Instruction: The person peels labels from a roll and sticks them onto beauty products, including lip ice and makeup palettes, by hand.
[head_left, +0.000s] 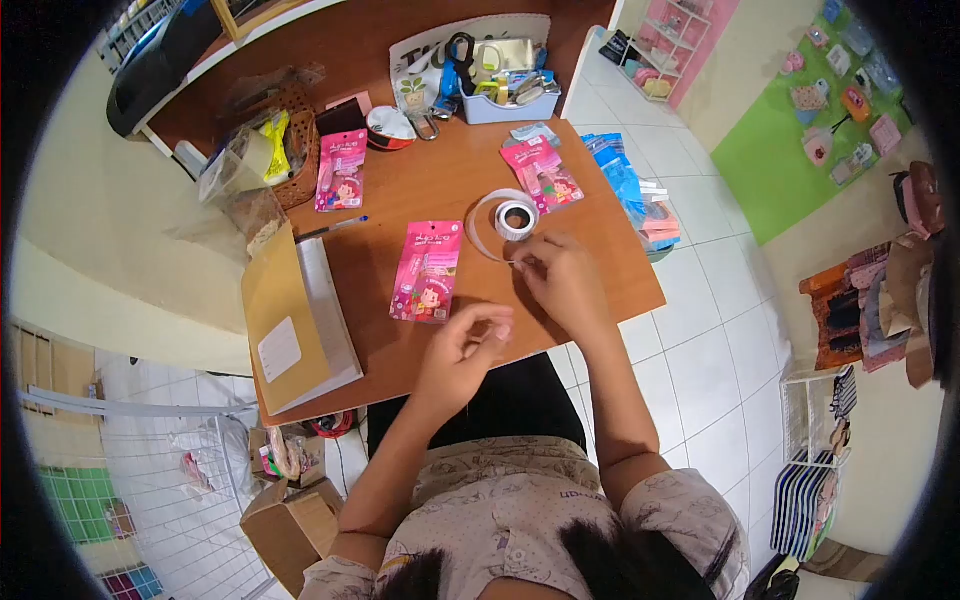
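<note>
A roll of white label tape (515, 217) lies on the brown desk, its loose strip curving round the left side. My right hand (562, 282) is closed in a pinch on the strip's end, just below the roll. My left hand (462, 352) hovers near the desk's front edge, fingers loosely curled and thumb apart, with nothing visible in it. Just beyond it, a pink packet (428, 272) with a cartoon figure lies flat. Similar pink packets lie farther back, one at the left (342, 170) and another at the right (543, 174).
A tan-covered notebook (287, 325) and a pen (340, 226) lie on the desk's left. At the back are a woven basket (297, 160), a red-and-white item (390, 127) and a blue bin (512, 107) of tools. Blue packages (615, 170) stand beyond the right edge.
</note>
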